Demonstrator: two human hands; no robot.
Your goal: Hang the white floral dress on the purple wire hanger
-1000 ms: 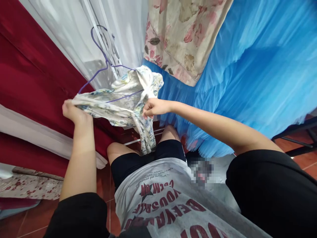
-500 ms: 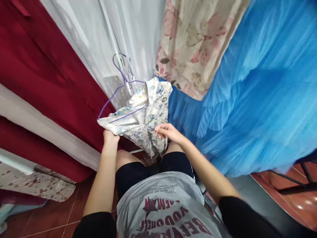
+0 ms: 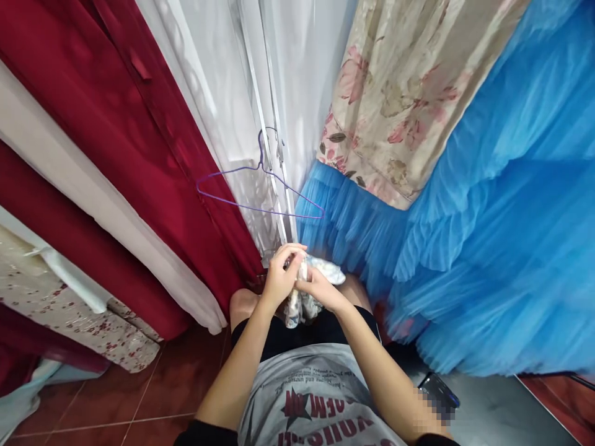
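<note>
Both of my hands are closed on a small floral-print garment [image 3: 320, 272], white with blue and green flowers, bunched up just above my knees. My left hand [image 3: 279, 279] grips its top from the left. My right hand [image 3: 320, 290] pinches it from the right, and part of the cloth hangs down between them. A purple wire hanger [image 3: 260, 197] hangs bare above my hands, hooked on a white rail [image 3: 269, 124] in front of a white curtain.
Dark red garments with a white band [image 3: 116, 204] hang at the left. A beige dress with pink flowers [image 3: 400, 105] and a large blue tulle dress [image 3: 488, 235] hang at the right. Red floor tiles [image 3: 139, 396] lie below. A dark phone [image 3: 439, 391] rests at the lower right.
The floral garment has come off the purple hanger, which now hangs bare. My hands have come together and lowered, bunching the cloth near my knees.
</note>
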